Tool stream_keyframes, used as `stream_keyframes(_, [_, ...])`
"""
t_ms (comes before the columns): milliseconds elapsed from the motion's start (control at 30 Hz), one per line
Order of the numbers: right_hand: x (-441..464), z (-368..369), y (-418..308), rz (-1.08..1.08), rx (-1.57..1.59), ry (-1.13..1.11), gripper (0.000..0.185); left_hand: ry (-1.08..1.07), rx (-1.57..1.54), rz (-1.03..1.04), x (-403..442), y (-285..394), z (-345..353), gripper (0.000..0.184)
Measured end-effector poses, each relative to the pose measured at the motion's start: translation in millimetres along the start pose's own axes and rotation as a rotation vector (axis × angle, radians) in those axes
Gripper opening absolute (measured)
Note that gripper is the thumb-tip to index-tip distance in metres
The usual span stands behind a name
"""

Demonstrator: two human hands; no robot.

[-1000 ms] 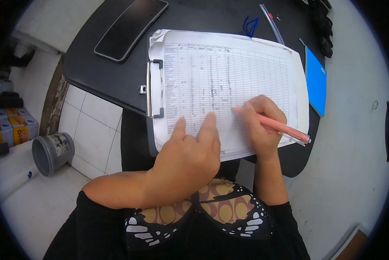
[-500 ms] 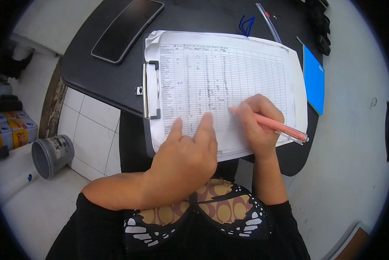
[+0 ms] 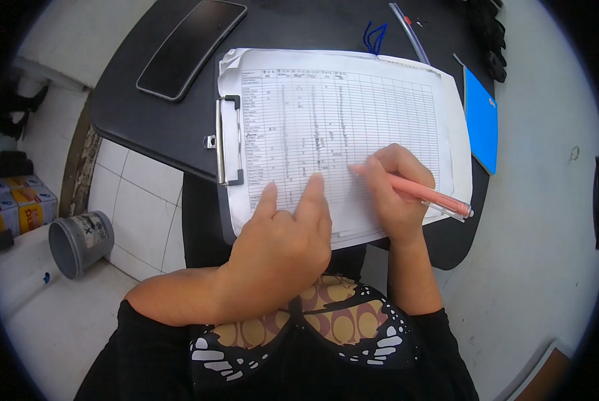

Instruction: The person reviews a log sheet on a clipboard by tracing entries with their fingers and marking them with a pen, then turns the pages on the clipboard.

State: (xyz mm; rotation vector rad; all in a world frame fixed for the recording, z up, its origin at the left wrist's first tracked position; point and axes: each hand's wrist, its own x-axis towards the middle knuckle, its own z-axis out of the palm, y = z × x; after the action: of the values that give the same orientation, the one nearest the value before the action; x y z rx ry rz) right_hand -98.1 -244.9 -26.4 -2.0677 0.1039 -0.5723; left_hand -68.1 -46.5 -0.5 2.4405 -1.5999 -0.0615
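Note:
A printed table sheet (image 3: 393, 120) with handwritten marks tops a stack of papers on a clipboard, whose metal clip (image 3: 223, 140) is at the left end. My left hand (image 3: 283, 230) rests over the lower part of the sheet, two fingers stretched out and touching it, the others bent; it holds nothing. In my right hand (image 3: 400, 194) is a salmon-pink pen (image 3: 433, 195) with a clear clip, gripped between thumb and fingers. The pen's tip meets the sheet among the rows right of the handwritten columns.
Behind the clipboard on the black table (image 3: 122, 110) lie a dark phone (image 3: 191, 50), a blue cord (image 3: 375, 39) and a clear tube-like object (image 3: 410, 33). A blue notebook (image 3: 480, 120) lies right of the papers. On the floor at left are a grey bucket (image 3: 79, 244) and boxes (image 3: 22, 207).
The whole view has shifted slightly, so the table and clipboard appear a little further left. Both hands keep nearly the same pose, and the pen tip remains at about the same spot.

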Motion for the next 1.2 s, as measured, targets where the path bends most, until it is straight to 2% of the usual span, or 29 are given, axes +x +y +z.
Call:
stream_keyframes(100, [0.6, 0.3, 2.0, -0.062, -0.033, -0.012, 0.020, 0.011, -0.022, -0.008, -0.3, 0.3, 0.5, 0.047])
stream_keyframes(300, [-0.2, 0.3, 1.3, -0.002, -0.003, -0.003, 0.020, -0.005, 0.017, 0.016, -1.9, -0.6, 2.6, 0.045])
stream_keyframes(600, [-0.6, -0.7, 3.0, -0.031, -0.019, -0.013, 0.021, -0.016, 0.025, 0.021, -0.4, -1.1, -0.6, 0.044])
stream_keyframes(700, [-2.4, -4.1, 0.0, 0.029, -0.027, -0.055, 0.015, -0.005, 0.023, 0.022, -0.5, -0.9, -1.9, 0.045])
stream_keyframes(900, [-2.1, -4.5, -3.8, 0.070, -0.005, -0.055, 0.016, -0.031, 0.017, 0.020, 0.3, -0.7, -2.4, 0.047])
stream_keyframes(1000, [-0.4, -1.5, 0.7, 0.011, 0.009, -0.021, 0.022, -0.037, 0.042, 0.027, -0.3, -0.5, -2.3, 0.047])
stream_keyframes(1200, [-0.5, 0.2, -0.8, -0.020, -0.036, -0.009, 0.019, -0.014, 0.036, 0.028, -1.9, -0.7, 1.0, 0.048])
